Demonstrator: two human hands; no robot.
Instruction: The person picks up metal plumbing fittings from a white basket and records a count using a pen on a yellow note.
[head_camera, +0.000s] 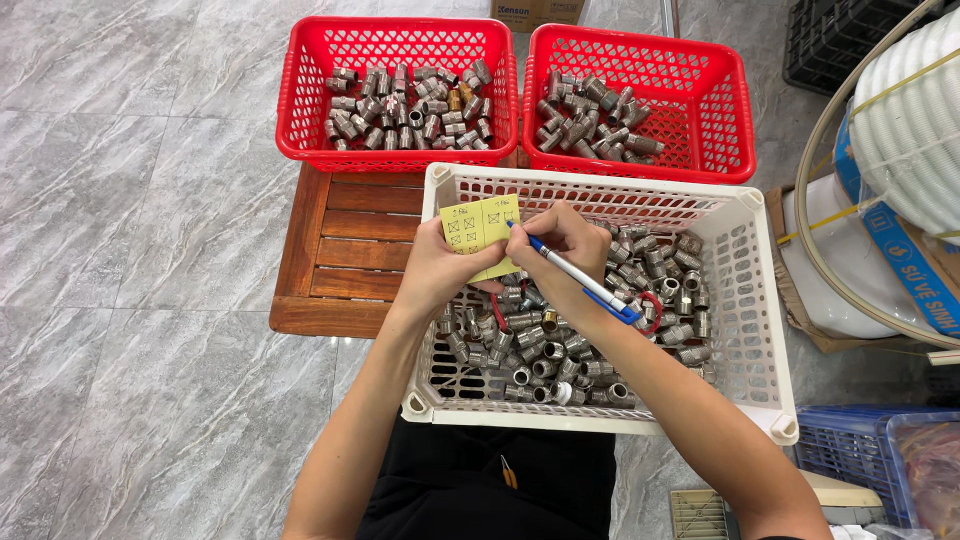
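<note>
Head view: left hand (440, 268) pinches a small yellow paper slip (480, 225) above the white plastic crate (745, 300) of grey metal fittings (560, 345).
Right hand (562, 250), fingers closed on a blue-and-white pen (580, 280), touches tip to slip; unsupported paper could buckle, smearing marks.

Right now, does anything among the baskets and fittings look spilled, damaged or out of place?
Nothing spilled. Two oddities in the white basket: a red ring and a brass-coloured fitting lie among the grey metal fittings. The left hand holds a yellow note; the right hand writes on it with a pen.
</note>
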